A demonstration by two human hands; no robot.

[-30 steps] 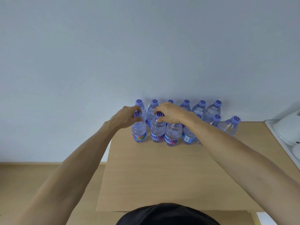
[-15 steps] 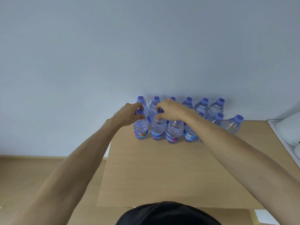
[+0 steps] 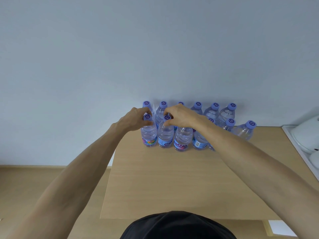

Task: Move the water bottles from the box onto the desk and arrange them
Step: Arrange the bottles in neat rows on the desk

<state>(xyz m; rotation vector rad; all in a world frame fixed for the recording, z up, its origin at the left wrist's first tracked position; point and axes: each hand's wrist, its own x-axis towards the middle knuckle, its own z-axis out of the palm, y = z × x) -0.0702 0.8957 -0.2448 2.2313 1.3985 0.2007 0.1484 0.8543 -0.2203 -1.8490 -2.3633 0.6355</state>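
Note:
Several clear water bottles with purple caps stand in two rows at the far edge of the wooden desk (image 3: 172, 183), against the wall. My left hand (image 3: 133, 120) grips the neck of the front-left bottle (image 3: 149, 135), just under its cap. My right hand (image 3: 181, 118) pinches the neck of the second front bottle (image 3: 165, 137). Both bottles stand upright on the desk. To their right stand a third front bottle (image 3: 182, 140) and a fourth (image 3: 198, 141). At the far right a single bottle (image 3: 244, 131) leans outward. The box is out of view.
A white shelf edge (image 3: 298, 152) holding white rounded objects (image 3: 309, 133) borders the desk on the right. The wooden floor (image 3: 43, 183) lies to the left, below the desk's left edge. The grey wall rises directly behind the bottles.
The two gripped bottles have shifted slightly back toward the rear row. Both hands stay on the bottle necks. The view has tilted down a little.

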